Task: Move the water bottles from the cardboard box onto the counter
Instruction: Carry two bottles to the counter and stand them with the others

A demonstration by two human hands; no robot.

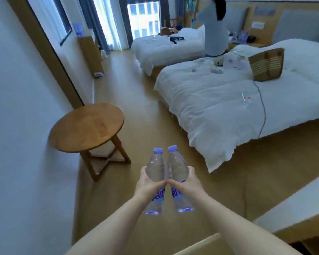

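Two water bottles are held upright at lower centre, long axes near vertical, purple caps up and tilted slightly toward each other. The left bottle (pixel 155 173) is gripped round its middle by the left hand (pixel 147 184), the right bottle (pixel 179 172) by the right hand (pixel 187 183). Wooden floor (pixel 136 92) lies below; a round wooden stool (pixel 86 126) stands at left, white beds (pixel 219 100) at right.

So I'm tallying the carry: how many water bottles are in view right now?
2. One clear plastic water bottle with a purple cap is in the left hand, the other in the right hand, side by side. Others may be out of frame.
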